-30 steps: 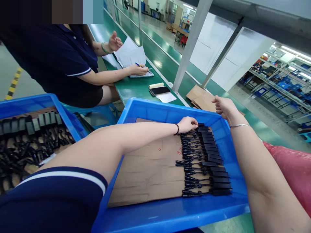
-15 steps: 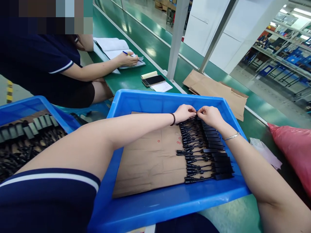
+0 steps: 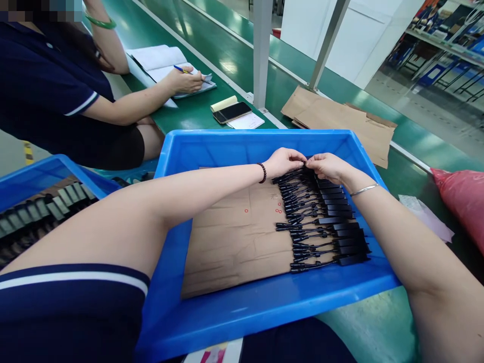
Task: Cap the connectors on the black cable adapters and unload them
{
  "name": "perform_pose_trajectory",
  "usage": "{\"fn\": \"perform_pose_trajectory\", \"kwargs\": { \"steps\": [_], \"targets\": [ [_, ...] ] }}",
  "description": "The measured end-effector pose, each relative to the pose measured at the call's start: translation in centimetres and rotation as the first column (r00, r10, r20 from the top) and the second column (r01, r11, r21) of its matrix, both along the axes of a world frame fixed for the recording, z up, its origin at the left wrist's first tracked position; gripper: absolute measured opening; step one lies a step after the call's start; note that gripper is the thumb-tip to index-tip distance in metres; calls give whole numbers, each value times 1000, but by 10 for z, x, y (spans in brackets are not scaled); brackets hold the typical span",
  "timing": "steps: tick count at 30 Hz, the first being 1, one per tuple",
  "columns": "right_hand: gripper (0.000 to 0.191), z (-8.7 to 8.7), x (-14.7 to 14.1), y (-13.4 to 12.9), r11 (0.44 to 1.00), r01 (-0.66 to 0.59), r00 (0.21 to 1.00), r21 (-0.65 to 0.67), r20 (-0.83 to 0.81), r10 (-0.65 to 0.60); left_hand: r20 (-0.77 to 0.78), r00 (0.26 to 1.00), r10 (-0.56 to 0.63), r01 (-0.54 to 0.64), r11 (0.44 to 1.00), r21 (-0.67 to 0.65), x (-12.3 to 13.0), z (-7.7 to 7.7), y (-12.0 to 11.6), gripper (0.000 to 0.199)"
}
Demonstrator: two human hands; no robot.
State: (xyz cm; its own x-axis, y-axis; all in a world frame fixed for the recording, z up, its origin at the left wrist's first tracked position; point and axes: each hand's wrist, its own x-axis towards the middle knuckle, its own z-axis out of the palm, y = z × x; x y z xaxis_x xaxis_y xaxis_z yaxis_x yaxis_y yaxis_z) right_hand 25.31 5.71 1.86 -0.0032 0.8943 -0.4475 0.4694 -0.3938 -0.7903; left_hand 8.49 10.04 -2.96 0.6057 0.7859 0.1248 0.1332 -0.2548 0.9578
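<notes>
A row of black cable assemblies (image 3: 306,201), each with a flat black block at its right end, lies on brown paper (image 3: 234,242) in a blue bin (image 3: 264,307). At the far end of the row, my left hand (image 3: 286,161) is closed in a pinch, with dark cable parts at its fingertips. My right hand (image 3: 325,166) pinches close beside it, the fingertips of both nearly touching. What lies between the fingers is small and mostly hidden. Small red circles mark the paper left of the cables.
Another blue bin (image 3: 60,166) with similar parts stands at the left. Beyond, a person's hand (image 3: 187,80) holds a pen over a notebook (image 3: 159,61). A phone (image 3: 232,113), brown paper sheets (image 3: 340,118) and a red bag (image 3: 461,196) lie around the bin.
The view has shifted slightly. Both my hands stay pinched together at the far end of the row, with my right hand's fingers a little flatter.
</notes>
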Motion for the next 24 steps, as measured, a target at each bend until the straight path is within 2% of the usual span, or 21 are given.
{"fn": "perform_pose_trajectory", "kwargs": {
  "steps": [5, 8, 10, 11, 13, 15, 17, 19, 21, 24],
  "targets": [
    [6, 5, 3, 2, 989, 145, 977, 3, -159, -142, -75, 997, 28, -23, 998, 59, -3, 1, 3, 20],
    [16, 11, 4, -1, 988, 157, 971, 2, -183, -154, -230, 973, 14, 35, 977, 209, -9, 9, 7, 20],
    [16, 13, 3, -3, 990, 139, 975, 9, -176, -135, -407, 913, -42, 204, 909, 363, -16, 16, 10, 23],
    [15, 13, 3, -3, 991, 134, 977, 15, -171, -129, -519, 851, -82, 333, 848, 412, -19, 19, 12, 25],
    [13, 12, 2, -4, 993, 118, 981, 23, -159, -113, -723, 679, -130, 571, 713, 408, -25, 24, 15, 28],
    [14, 10, 2, -4, 994, 100, 985, 36, -143, -94, -841, 531, -102, 697, 617, 365, -28, 26, 15, 28],
    [15, 9, 1, -4, 994, 90, 988, 57, -130, -82, -884, 466, -41, 746, 555, 367, -28, 27, 14, 28],
    [15, 10, 1, -4, 993, 91, 989, 80, -120, -81, -897, 441, 34, 764, 510, 395, -27, 27, 10, 25],
    [14, 11, 0, -5, 992, 86, 992, 91, -104, -77, -901, 421, 101, 764, 496, 412, -26, 26, 6, 23],
    [14, 13, -1, -7, 993, 82, 993, 80, -92, -75, -909, 391, 147, 760, 506, 409, -26, 22, -1, 24]
  ]
}}
